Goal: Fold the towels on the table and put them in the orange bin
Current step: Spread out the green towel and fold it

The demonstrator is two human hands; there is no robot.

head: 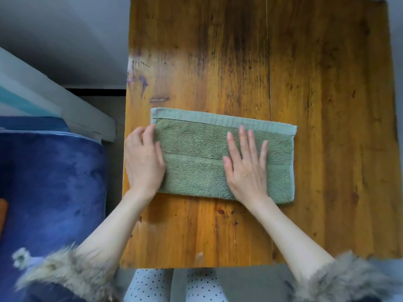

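A green towel [196,158], folded into a long rectangle, lies flat on the wooden table [305,83] near its front left. My left hand [144,162] rests at the towel's left end, fingers curled over its edge. My right hand [246,166] lies flat on the towel's middle, palm down and fingers spread. A sliver of something orange [3,214] shows at the far left edge; I cannot tell if it is the bin.
A blue plush blanket [52,192] covers a surface left of the table. Behind it sits a white and teal box-like object [65,105]. The table's far and right parts are bare wood. Polka-dot trouser legs [174,286] show below the front edge.
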